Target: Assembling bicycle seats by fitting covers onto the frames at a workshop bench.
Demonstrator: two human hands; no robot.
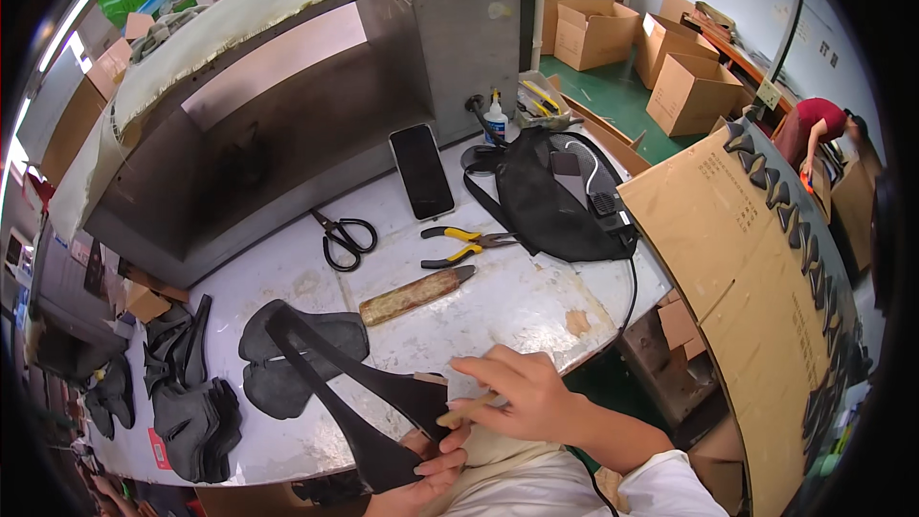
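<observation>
My left hand (431, 481) is closed on a black V-shaped piece (359, 431), with its two long arms meeting at the far left end. My right hand (522, 393) pinches a short tan stick (467, 410) against the wide end of one arm, where a pale strip (430, 378) shows along the edge. What the stick's tip does there is hidden by the fingers. Beyond the V-shaped piece, partly under its narrow end, lies a black saddle-shaped pad (278, 388) with a slot down its middle.
On the white table (507, 302) lie a wooden-handled tool (412, 297), yellow-black pliers (469, 244), black scissors (347, 241), a phone (421, 172) and a black bag (546, 191). Stacked black pads (196, 426) sit left. A grey metal hood (287, 124) stands behind; a cardboard sheet (728, 249) with black pieces stands right.
</observation>
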